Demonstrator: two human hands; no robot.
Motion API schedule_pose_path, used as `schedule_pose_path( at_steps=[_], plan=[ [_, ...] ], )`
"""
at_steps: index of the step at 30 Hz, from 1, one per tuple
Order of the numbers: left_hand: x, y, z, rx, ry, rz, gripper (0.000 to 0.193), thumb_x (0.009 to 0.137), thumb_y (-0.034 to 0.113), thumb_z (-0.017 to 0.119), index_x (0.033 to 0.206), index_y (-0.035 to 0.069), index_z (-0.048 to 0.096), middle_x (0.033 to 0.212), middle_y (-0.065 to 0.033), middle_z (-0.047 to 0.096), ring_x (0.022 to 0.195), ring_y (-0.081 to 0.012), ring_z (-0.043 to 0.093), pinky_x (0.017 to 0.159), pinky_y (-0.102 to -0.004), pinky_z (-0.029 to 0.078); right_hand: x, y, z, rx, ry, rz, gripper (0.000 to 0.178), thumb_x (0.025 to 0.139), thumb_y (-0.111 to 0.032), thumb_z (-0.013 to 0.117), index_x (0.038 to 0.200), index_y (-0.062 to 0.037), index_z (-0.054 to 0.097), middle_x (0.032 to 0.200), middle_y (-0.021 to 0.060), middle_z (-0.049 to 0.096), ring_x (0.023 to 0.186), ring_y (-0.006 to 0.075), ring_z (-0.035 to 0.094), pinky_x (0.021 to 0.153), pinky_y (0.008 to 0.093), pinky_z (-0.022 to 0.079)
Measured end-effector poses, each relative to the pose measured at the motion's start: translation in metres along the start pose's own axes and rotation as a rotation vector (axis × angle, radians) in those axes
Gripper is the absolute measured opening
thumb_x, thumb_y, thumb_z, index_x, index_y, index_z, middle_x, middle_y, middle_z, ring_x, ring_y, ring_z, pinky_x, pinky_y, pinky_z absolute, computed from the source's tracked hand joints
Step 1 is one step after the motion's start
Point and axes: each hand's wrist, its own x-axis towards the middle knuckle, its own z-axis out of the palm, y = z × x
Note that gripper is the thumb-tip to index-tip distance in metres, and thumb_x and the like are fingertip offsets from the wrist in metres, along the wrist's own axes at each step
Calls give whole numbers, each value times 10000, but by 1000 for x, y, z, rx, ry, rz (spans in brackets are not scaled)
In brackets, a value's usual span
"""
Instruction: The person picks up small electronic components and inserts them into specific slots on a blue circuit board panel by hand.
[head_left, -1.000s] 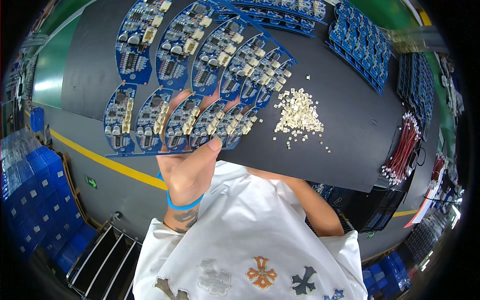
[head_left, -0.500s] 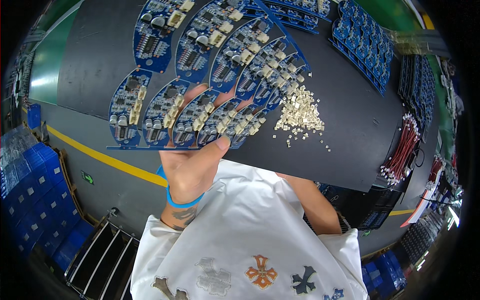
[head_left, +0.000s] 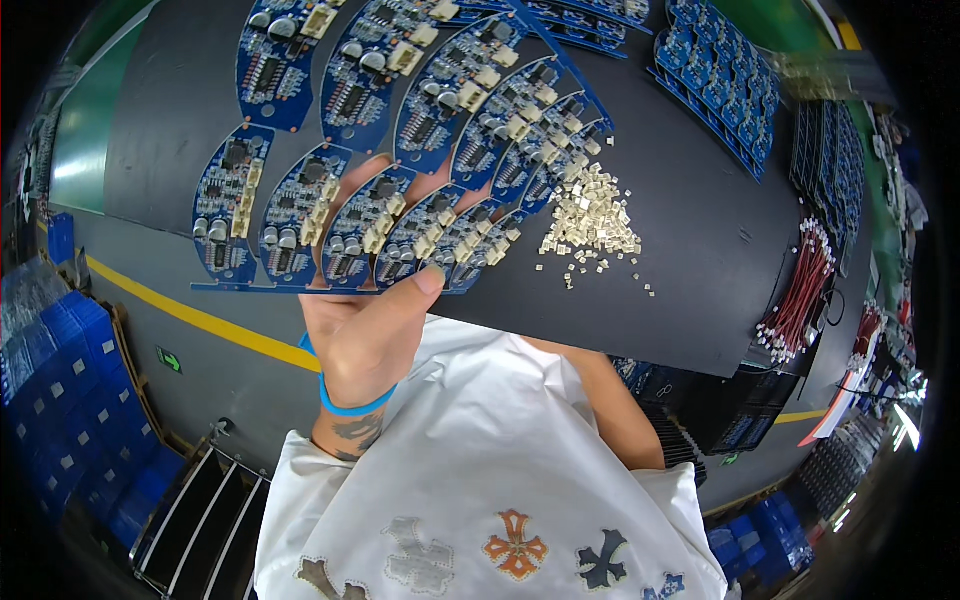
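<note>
head: circuit panel [head_left: 432, 128] crosswise, tilted rightward

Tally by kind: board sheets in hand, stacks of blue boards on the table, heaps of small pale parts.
Board sheet in the left hand: 1
Stacks on the table: 3 (far stack, upper-right stack, right-hand stack)
Heap of pale parts: 1
Total: 5

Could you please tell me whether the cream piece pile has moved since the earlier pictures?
No; the cream piece pile keeps its place on the black tabletop, judged against the red wires.
</note>
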Motion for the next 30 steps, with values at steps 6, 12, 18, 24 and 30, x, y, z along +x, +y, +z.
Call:
schedule_pose_path(
  at_steps=[6,12,18,24,30],
  plan=[
    [2,-1,-3,-10,-67,0,653,693,-172,476,1292,-21,265,1208,-282,426,1156,-381,418,958,-545,324,-11,13,-22,-135,4,-79,358,892,-186,428,1208,-18,414,1187,136,479,1117,254,436,929,358,367],
    [-4,-4,-1,-22,75,6,647,687,-191,483,1280,-40,271,1266,-209,382,1169,-355,414,958,-531,355,-2,6,-20,-258,14,-178,344,886,-179,439,1186,-10,430,1157,144,498,1097,261,453,917,363,376],
    [-2,-1,-4,-5,-15,1,639,688,-179,493,1276,-45,280,1261,-210,388,1166,-363,416,949,-535,361,-7,-10,-16,-383,51,-278,331,881,-172,451,1165,-2,446,1126,151,517,1077,269,470,905,367,385],
    [-4,-2,-5,-40,24,-16,644,687,-179,496,1277,-49,274,1277,-196,377,1166,-373,413,948,-537,361,-4,-15,-10,-391,10,-332,318,878,-171,457,1145,1,454,1103,154,525,1057,273,481,889,369,392],
    [-6,-2,-2,-6,37,-7,702,672,-163,462,1314,8,235,1258,-256,401,1173,-406,395,991,-552,272,0,-15,-12,-383,-50,-376,303,875,-171,463,1122,4,462,1075,156,531,1031,279,492,869,370,402]
  ],
)
